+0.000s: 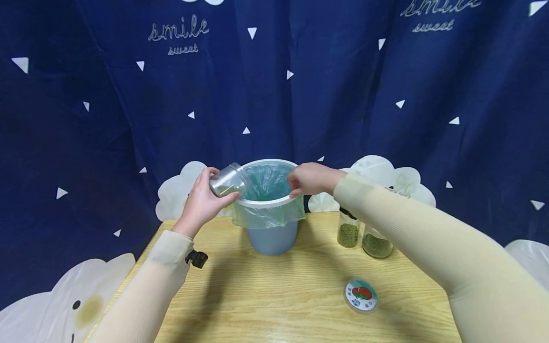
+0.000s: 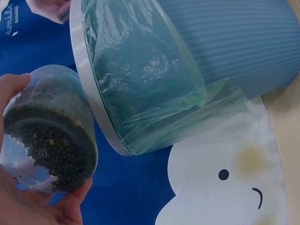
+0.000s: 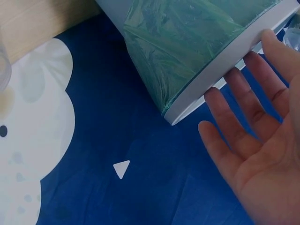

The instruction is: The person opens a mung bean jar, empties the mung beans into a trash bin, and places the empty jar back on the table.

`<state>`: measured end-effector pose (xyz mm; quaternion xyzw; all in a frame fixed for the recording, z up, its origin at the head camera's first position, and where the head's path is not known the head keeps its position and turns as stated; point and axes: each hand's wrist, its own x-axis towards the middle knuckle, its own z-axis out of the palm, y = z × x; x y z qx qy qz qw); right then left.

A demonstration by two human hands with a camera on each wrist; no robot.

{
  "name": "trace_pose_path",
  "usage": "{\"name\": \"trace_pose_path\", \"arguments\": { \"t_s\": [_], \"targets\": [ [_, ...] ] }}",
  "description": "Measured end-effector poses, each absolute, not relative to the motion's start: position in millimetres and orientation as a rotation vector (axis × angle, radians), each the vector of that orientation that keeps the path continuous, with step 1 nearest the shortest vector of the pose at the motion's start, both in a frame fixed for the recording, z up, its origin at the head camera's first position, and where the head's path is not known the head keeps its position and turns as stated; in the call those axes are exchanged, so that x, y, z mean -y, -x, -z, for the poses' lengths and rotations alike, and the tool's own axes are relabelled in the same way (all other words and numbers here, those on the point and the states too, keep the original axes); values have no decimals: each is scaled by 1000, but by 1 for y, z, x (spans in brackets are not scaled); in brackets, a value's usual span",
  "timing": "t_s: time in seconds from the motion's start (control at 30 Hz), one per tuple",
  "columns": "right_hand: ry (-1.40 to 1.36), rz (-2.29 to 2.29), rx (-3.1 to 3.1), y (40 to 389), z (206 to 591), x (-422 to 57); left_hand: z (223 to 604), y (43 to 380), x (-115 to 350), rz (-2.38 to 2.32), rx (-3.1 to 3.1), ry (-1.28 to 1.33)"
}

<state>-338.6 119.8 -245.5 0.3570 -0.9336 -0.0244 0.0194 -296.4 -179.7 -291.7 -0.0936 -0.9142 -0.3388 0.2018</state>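
My left hand (image 1: 201,202) grips a clear jar (image 1: 229,180) by its sides, thumb on one side and fingers on the other. The jar is tipped over, its mouth at the left rim of a blue bin (image 1: 272,238). Small round dark green beans (image 2: 58,150) lie inside the jar. A thin green bag (image 2: 140,70) lines the bin and folds over its outside, under a white rim ring (image 1: 274,204). At the bin's right side is my right hand (image 1: 315,177), its fingers fairly straight and the fingertips (image 3: 212,93) right at the rim.
Right of the bin, a narrow jar (image 1: 348,233) and a wider jar (image 1: 377,244) of green contents stand on the wooden table (image 1: 266,295), partly behind my right forearm. Nearer lies a round lid (image 1: 360,295) with a tomato picture. A dark blue curtain (image 1: 257,95) hangs behind.
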Motion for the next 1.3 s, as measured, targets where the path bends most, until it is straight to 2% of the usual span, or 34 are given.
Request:
{"name": "trace_pose_path", "arguments": {
  "t_s": [1.3],
  "targets": [
    [-1129, 63, 2879, 338, 245, -122, 294, 300, 172, 1007, 2479, 268]
  ]
}}
